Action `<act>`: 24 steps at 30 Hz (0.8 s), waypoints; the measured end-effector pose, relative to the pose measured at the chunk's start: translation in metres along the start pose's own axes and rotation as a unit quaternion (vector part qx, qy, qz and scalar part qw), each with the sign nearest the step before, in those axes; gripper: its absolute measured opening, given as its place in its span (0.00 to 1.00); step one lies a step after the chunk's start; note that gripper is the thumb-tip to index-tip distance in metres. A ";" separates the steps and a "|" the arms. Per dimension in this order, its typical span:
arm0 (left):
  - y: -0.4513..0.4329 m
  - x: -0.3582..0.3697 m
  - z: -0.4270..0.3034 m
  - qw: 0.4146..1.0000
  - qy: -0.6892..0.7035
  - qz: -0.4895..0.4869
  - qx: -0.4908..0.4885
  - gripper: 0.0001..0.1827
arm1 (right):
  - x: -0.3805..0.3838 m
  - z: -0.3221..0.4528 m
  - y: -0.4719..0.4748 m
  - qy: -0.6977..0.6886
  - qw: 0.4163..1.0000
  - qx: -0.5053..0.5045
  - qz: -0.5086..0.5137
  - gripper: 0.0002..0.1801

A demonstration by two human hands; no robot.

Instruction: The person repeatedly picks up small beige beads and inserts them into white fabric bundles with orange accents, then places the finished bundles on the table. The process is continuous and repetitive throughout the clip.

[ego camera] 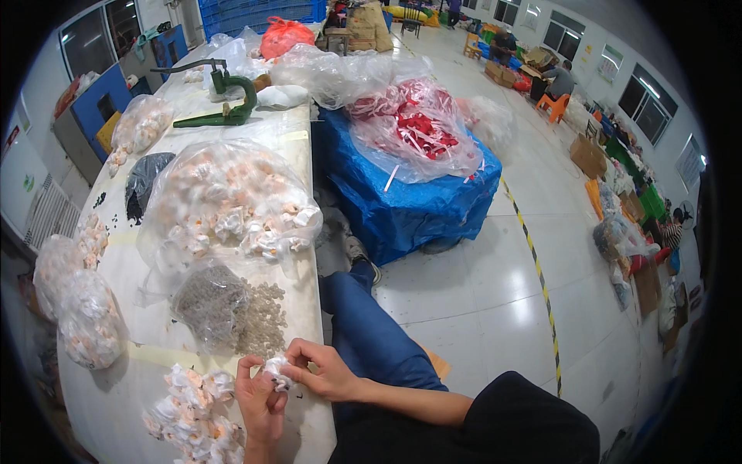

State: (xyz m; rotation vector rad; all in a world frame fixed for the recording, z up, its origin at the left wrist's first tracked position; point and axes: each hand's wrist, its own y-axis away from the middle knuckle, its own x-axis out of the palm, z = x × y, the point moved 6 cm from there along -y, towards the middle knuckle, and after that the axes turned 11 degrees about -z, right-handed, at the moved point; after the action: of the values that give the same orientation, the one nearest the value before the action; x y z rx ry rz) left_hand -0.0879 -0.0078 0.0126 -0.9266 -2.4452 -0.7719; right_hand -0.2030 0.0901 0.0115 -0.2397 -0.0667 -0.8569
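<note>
Between my two hands is a small white fabric piece (278,372) with dark specks on it. My left hand (259,400) grips it from the near left side. From the right, the thumb and fingers of my right hand (324,371) pinch it. Just beyond my fingers, small translucent beads or washers (264,316) spill from a clear plastic bag (208,301). To the left of my left hand lies a pile of white and peach fabric pieces (194,414). A large clear bag of similar pieces (232,197) rests farther up the white table (139,388).
A green hand press (235,98) stands at the table's far end. Beside it sits a red plastic bag (286,37). A black bag (145,180) holds small dark parts. Right of the table, a blue tarp-covered stack (417,211) carries red and pink ribbons (426,133). Several people sit farther off.
</note>
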 end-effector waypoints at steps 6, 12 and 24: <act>-0.004 -0.002 -0.011 0.981 -0.122 -0.083 0.125 0.17 | -0.006 0.006 -0.001 0.092 0.993 -0.004 -0.070 0.11; 0.012 -0.001 -0.028 0.859 -0.314 -0.151 0.376 0.13 | 0.013 0.032 -0.004 0.157 0.976 -0.149 -0.015 0.10; 0.014 -0.004 -0.023 0.837 -0.384 -0.110 0.375 0.19 | 0.013 0.022 -0.010 0.198 0.976 -0.084 -0.043 0.06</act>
State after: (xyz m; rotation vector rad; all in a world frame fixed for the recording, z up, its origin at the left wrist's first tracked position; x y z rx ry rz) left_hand -0.0713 -0.0151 0.0328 -0.6923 -3.1383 0.6654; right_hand -0.2014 0.0795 0.0367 -0.2220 0.3710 -0.9840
